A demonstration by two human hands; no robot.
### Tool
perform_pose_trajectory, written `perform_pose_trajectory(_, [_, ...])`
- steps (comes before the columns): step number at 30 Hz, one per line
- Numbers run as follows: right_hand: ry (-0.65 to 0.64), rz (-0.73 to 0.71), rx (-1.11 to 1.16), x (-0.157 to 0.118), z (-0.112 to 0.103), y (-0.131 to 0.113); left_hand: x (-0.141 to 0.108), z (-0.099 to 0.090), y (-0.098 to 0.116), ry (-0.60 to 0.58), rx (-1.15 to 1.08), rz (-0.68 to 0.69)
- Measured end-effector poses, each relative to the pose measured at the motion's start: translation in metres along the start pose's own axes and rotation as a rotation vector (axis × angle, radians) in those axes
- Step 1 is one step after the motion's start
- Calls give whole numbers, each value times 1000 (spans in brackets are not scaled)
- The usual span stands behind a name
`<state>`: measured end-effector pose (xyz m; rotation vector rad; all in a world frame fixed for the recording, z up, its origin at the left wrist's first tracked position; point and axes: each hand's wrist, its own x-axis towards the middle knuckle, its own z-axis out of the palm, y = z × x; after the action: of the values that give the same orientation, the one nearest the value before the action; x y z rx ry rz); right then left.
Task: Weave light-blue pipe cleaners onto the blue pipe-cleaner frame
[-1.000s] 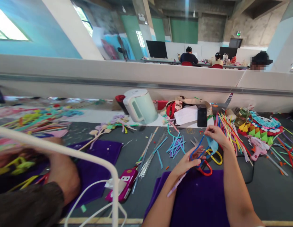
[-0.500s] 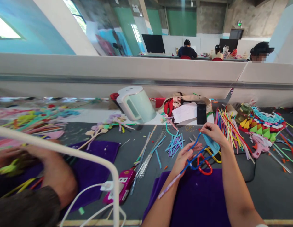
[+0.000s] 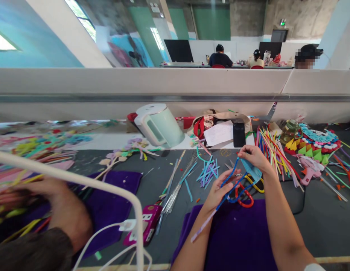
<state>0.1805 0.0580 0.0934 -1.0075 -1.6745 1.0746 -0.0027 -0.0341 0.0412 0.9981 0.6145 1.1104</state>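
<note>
My right hand [image 3: 254,157] pinches the top of a light blue piece [image 3: 252,171] with a dark blue cord looping from it. To its left, my left hand [image 3: 220,190] is closed around the dark blue cord [image 3: 230,191]. A pale lilac strip [image 3: 203,227] trails from the cord over my left forearm. Behind and just below the cord lie scissors with red handles [image 3: 246,199] and another pair with yellow handles [image 3: 259,185]. A folded purple cloth [image 3: 237,233] lies under my forearms.
Short blue and lilac sticks [image 3: 208,171], a mint kettle [image 3: 163,126], a phone [image 3: 238,134] and a pink glue gun [image 3: 309,169] lie around. A white tubular frame [image 3: 139,222] stands left. Beyond it another person's arm [image 3: 67,214] works over purple cloth.
The view has shifted slightly. My hands keep nearly the same hold on the cord and light blue piece. At left, the other person's hands have moved up a little.
</note>
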Motion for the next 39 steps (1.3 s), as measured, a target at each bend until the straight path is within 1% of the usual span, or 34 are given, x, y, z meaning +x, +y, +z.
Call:
perform_pose_trajectory(2, [-9,4,0,-1,0,-1,0,-1,1,-14,-42,-1])
perform_pose_trajectory(4, [-29,3,-5,-1,2,-2,0,-2,2,16,-65,9])
perform_pose_trajectory(7, [-44,-2,-12,0,6,-2,0,-2,3,77,-42,4])
perform_pose_trajectory(9, [-47,-3,-14,1,8,-1,1,-1,4,92,-24,-7])
perform_pose_trajectory(20, [-72,3,5,1,11,-3,1,-3,1,113,6,-2])
perform_pose_trajectory(23, [-55,8,-11,2,10,0,0,-4,3,76,-4,-14])
perform_pose_trajectory(26, [14,-6,-105,2,6,2,-3,-7,4,-38,12,-112])
perform_pose_trajectory(29, [91,-37,-235,0,2,-3,-5,-12,2,-177,157,-282])
perform_pose_trajectory(31, [168,-96,-289,-3,-2,-11,-5,-14,0,-192,230,-327])
perform_pose_trajectory(32, [226,-142,-308,-4,-3,-15,-4,-15,0,-162,233,-319])
perform_pose_trajectory(33, [298,-193,-323,-5,-6,-18,-3,-15,-1,-107,218,-294])
perform_pose_trajectory(35, [450,-266,-329,-6,-10,-21,1,-17,-1,31,157,-210])
perform_pose_trajectory(36, [514,-269,-307,-6,-13,-19,3,-17,-1,94,124,-167])
perform_pose_trajectory(37, [551,-249,-264,-5,-16,-16,5,-18,-1,140,93,-128])
perform_pose_trajectory(38, [566,-219,-215,-4,-17,-12,7,-19,-2,171,66,-93])
perform_pose_trajectory(39, [553,-183,-170,-3,-18,-8,9,-19,-2,189,44,-66])
